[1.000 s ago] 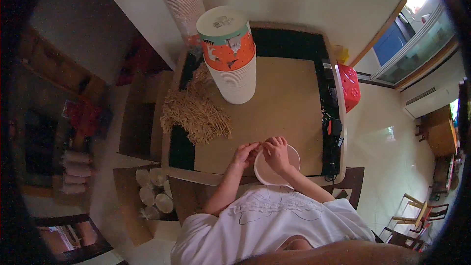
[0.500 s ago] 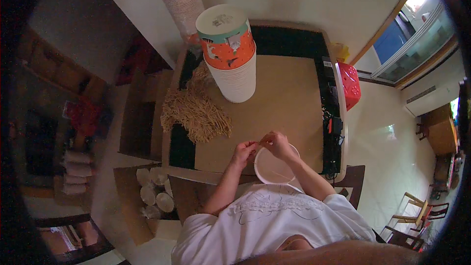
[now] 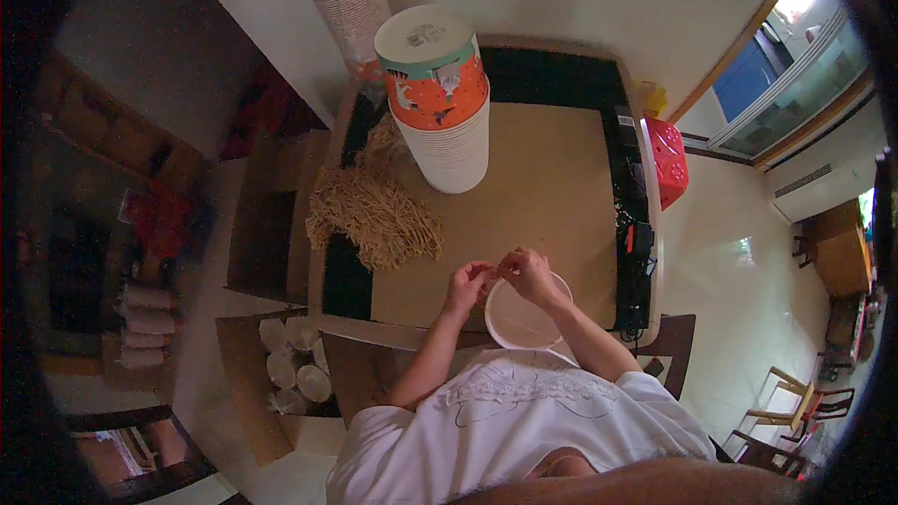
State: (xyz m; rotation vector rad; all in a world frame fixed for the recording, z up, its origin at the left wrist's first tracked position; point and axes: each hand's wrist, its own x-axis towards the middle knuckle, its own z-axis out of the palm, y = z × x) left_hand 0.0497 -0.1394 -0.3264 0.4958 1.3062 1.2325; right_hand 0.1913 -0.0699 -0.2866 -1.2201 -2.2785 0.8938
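A white paper bucket (image 3: 520, 318) sits between my forearms at the table's near edge, its open mouth facing up. A faint thin line, like a cord, crosses its inside. My left hand (image 3: 468, 288) is closed in a pinch just off the bucket's far-left rim. My right hand (image 3: 529, 276) pinches beside it, over the far rim, fingertips close to those of the left. What lies between the fingers is too small to make out. Left of my hands, a loose pile of tan cords (image 3: 374, 215) spreads on the table.
A tall stack of upside-down paper buckets (image 3: 440, 103), orange and green on top, stands on the brown board (image 3: 552, 187). Behind it leans a wrapped stack of white containers (image 3: 346, 9). A cardboard box (image 3: 241, 355) of white cups is at lower left; a red basket (image 3: 665, 164) is at right.
Both hands stay at the bucket's rim with only small finger shifts. The thin line inside the bucket shows less clearly now.
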